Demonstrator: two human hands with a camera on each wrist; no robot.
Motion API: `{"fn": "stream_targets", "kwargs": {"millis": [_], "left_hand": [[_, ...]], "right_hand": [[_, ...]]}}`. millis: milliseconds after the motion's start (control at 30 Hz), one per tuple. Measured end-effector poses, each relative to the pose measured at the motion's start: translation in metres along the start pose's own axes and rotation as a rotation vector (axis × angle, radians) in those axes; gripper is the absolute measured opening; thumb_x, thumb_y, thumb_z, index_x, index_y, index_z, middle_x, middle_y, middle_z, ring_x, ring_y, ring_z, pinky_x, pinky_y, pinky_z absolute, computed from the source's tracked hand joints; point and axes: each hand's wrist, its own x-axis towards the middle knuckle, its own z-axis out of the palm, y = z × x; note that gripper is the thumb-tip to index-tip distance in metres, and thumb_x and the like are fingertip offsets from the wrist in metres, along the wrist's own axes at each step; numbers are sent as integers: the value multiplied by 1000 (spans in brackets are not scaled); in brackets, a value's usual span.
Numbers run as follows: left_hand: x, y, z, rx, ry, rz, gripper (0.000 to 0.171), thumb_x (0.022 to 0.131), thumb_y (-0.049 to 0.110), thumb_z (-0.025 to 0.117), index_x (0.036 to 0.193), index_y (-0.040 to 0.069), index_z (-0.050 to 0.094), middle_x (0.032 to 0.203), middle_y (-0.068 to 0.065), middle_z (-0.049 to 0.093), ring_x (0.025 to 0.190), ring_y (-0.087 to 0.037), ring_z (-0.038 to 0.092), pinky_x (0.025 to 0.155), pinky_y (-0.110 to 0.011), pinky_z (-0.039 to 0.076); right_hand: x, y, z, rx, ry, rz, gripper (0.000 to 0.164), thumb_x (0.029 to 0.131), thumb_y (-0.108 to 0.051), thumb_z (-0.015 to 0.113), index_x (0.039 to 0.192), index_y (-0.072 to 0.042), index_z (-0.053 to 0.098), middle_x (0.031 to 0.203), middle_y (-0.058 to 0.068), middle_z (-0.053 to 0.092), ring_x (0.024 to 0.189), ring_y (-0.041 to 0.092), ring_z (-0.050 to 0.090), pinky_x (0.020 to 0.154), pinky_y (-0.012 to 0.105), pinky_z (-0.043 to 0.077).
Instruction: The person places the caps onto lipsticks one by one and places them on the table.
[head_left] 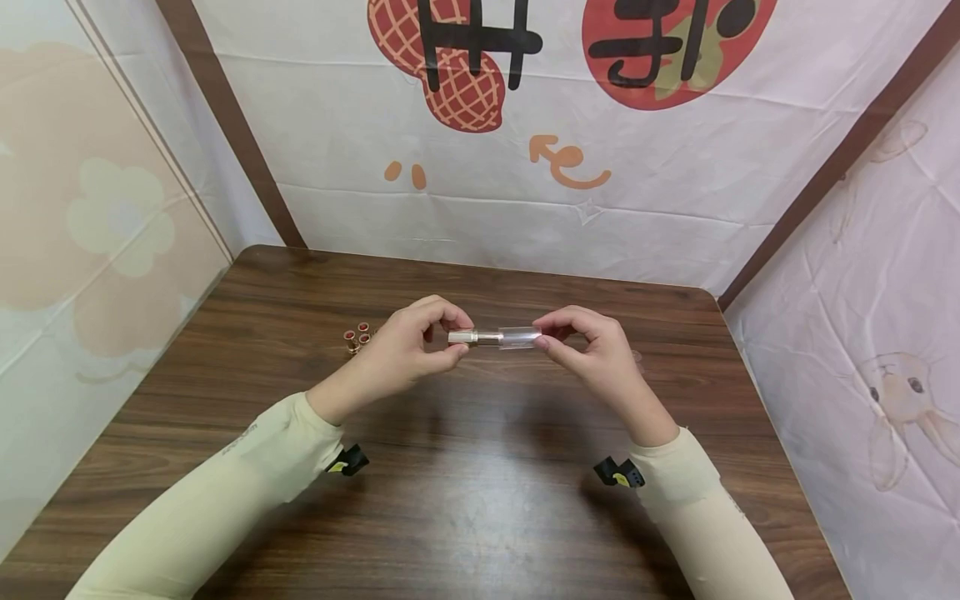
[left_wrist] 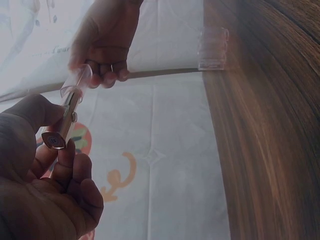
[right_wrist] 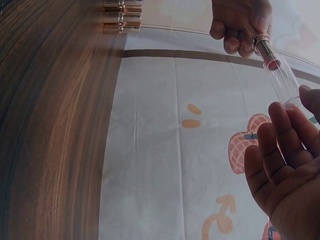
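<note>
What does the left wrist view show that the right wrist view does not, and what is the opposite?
Only the left wrist view shows the clear plastic pieces on the table and the end face of the lipstick tube.

Only the right wrist view shows the gold tubes on the table and two orange ovals on the cloth.

Both show the left hand holding the lipstick tube, the right hand holding the clear cover, the table and the cloth.

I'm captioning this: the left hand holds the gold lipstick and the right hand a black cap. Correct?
The cap is transparent, not black; the right wrist view shows it. The left hand does hold the gold lipstick, the right hand the cap.
</note>
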Motion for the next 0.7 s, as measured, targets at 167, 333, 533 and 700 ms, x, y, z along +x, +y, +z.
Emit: {"fn": "stream_targets", "kwargs": {"millis": [167, 333, 533, 700], "left_hand": [[1, 3, 2, -18, 0, 5, 17, 91, 15, 78, 105, 20, 69, 101, 5, 63, 84, -27, 55, 70, -33, 43], [3, 5, 4, -4, 4, 31, 17, 91, 17, 78, 106, 18, 70, 105, 1, 65, 88, -21, 55, 73, -30, 42], [5, 8, 6, 21, 20, 38, 19, 90, 17, 80, 105, 22, 69, 107, 6, 66, 92, -13, 54, 75, -34, 44], [5, 10, 8, -3, 44, -5, 21, 90, 17, 80, 108, 20, 69, 102, 7, 65, 85, -17, 53, 69, -34, 43]], "right_hand": [[1, 0, 3, 6, -5, -1, 17, 90, -16, 80, 107, -17, 77, 101, -7, 73, 85, 12, 66, 71, 24, 54], [2, -4, 5, 25, -6, -5, 17, 90, -14, 80, 107, -15, 77, 102, -5, 73, 85, 13, 66, 71, 24, 55], [3, -6, 7, 23, -2, -26, 17, 90, -13, 80, 107, -14, 77, 102, -4, 73, 85, 13, 66, 73, 24, 55], [5, -6, 7, 19, 4, -31, 17, 90, -14, 81, 107, -15, 77, 100, -5, 73, 85, 13, 66, 71, 24, 54]]}}
